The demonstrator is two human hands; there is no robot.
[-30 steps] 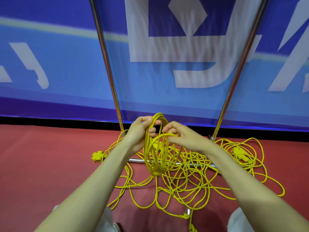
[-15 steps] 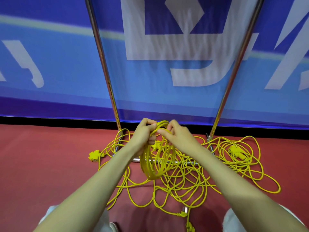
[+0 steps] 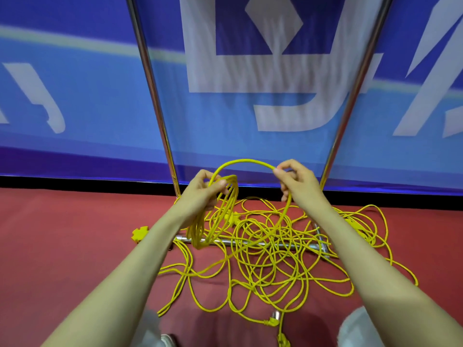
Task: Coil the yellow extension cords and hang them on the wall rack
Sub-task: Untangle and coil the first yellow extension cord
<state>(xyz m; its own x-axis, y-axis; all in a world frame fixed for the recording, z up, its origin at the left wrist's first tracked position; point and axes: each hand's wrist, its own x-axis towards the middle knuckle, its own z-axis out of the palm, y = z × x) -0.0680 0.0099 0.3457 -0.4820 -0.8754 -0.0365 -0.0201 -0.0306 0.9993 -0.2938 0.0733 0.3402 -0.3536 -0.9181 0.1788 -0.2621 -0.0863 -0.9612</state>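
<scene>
Grip L: our L hand (image 3: 203, 194) clamped round coil (image 3: 198, 236); grip R: R hand (image 3: 299, 182) pinching fresh loop (image 3: 246, 160). Remaining yellow cords (image 3: 275, 259) tangled on floor (image 3: 62, 246) over rack base (image 3: 184, 238). Risk, we reckon: knot snags, yanks coil loose.

Tangled yellow cords (image 3: 275, 249) clog the red floor (image 3: 62, 246) between 2 rack poles (image 3: 151, 88); its left side lies bare.

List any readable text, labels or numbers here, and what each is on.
None readable.
Blue banner: only large white shapes, cropped by the frame and blurred, not legible as letters.
Yellow cords and their plugs: no markings visible.
</scene>
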